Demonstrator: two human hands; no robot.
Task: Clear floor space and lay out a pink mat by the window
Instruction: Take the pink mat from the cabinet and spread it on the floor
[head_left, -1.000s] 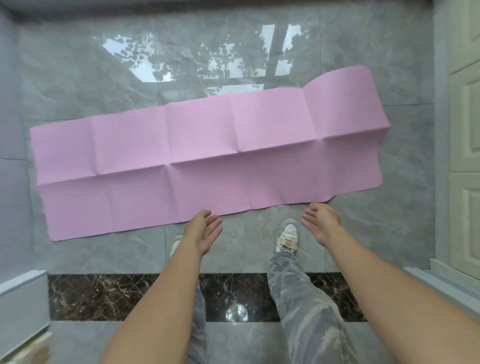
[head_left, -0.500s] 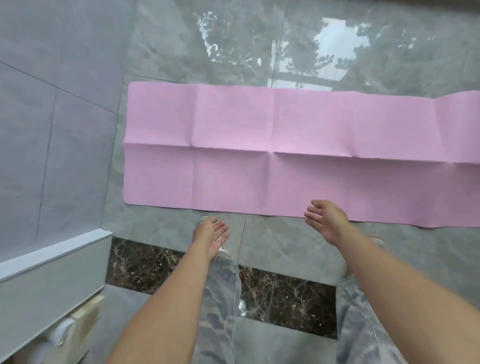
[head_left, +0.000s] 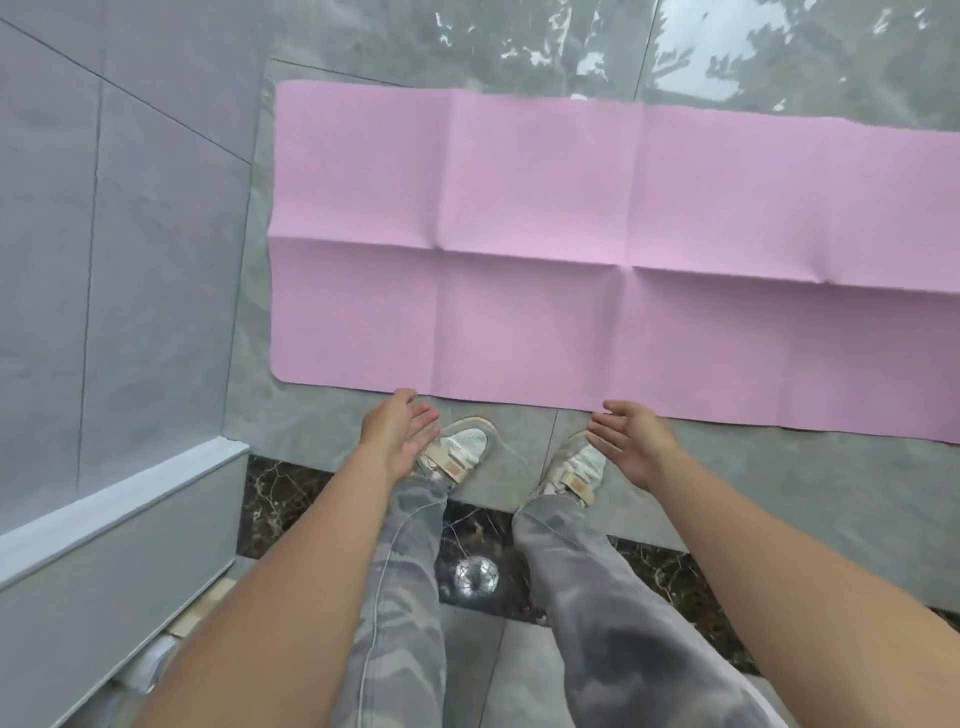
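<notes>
Left hand (head_left: 400, 436) and right hand (head_left: 631, 441) are both empty, fingers loosely extended and palms turned toward each other. They are held out over the shoes (head_left: 462, 449) just short of the mat's near edge and grip nothing. The mat (head_left: 519, 234) lies unfolded on the floor (head_left: 779, 493), spanning from 10 o'clock to 3 o'clock, where it runs out of view. Its left end sits just beside the wall (head_left: 104, 208) at 9 o'clock, with a narrow strip of tile between them. Fold creases cross it, one lengthwise and several across, but the visible part sits flat. A bright reflection (head_left: 717, 36) of sky and foliage on the tile at 1 o'clock puts the window, by my reading, beyond the far edge. Change over the last second: the view has swung from the full length of the mat to its left end. The feet have come up side by side to the near edge, toes at 12 o'clock. The hands have stayed empty throughout, and the mat itself does not appear to have shifted. The right end, which sat skewed a second ago, is now off frame, so its present state cannot be told. Skirting (head_left: 119, 499) is at 8 o'clock and a dark strip (head_left: 291, 499) of marble is under the heels. Judgement: laying out is essentially done. What remains is a check or a small squaring-up, likely at the right end. Risk: thin mat on glossy tile may slide if nudged by a shoe.
</notes>
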